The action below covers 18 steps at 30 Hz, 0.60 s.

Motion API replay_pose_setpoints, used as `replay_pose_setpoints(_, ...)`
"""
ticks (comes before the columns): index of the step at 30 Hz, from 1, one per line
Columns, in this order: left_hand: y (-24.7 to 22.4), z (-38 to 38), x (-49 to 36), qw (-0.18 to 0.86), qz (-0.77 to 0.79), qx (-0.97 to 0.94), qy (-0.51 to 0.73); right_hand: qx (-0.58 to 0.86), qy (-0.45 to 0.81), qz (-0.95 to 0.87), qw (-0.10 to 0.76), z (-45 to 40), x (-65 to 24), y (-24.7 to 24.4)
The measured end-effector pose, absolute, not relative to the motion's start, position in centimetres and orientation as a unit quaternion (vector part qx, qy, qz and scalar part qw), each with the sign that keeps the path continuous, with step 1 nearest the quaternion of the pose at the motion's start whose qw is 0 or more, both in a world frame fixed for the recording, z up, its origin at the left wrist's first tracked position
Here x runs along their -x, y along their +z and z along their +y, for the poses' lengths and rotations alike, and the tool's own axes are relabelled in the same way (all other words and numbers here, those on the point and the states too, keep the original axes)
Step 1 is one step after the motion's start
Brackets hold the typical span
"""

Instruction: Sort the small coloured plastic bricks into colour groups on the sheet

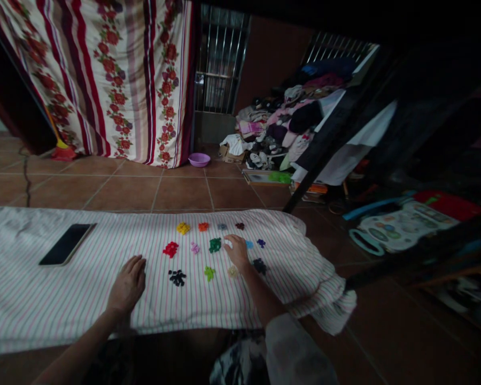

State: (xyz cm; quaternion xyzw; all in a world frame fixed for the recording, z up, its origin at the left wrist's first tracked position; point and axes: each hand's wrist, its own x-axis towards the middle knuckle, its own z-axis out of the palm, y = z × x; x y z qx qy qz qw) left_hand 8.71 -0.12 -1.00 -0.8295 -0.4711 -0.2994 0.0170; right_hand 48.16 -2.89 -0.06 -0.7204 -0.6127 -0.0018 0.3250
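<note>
My left hand (128, 283) lies on the striped cloth (84, 305), its fingers stretched loosely forward and nothing visible in them. Over the pile of white pieces (228, 243) is my right hand (238, 253), thumb and forefinger apart around it. The hand partly covers the light blue pile (249, 244). Just left of its fingertips sits a dark green pile (215, 245). Around these are small piles sorted by colour: red (170, 249), pink (195, 248), yellow (183, 228), orange (203, 226), black (177, 277), lime green (209, 273) and beige (233, 272). The pieces are too small to identify.
A phone (67, 244) lies on the cloth at left. Beyond are a tiled floor (176, 192), a flowered curtain (136, 80), a purple basin (199, 159) and a heap of clothes (280, 123). A dark post (316, 171) slants at right, near a toy panel (404, 224).
</note>
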Motion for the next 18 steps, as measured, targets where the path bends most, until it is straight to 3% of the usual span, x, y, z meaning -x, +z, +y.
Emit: replay_pose_setpoints(18, -0.86, -0.19, -8.98, 0.032, -0.470, 0.832, -0.294, 0.740, -0.027, -0.593, 0.315, -2.47, -48.61, -0.66)
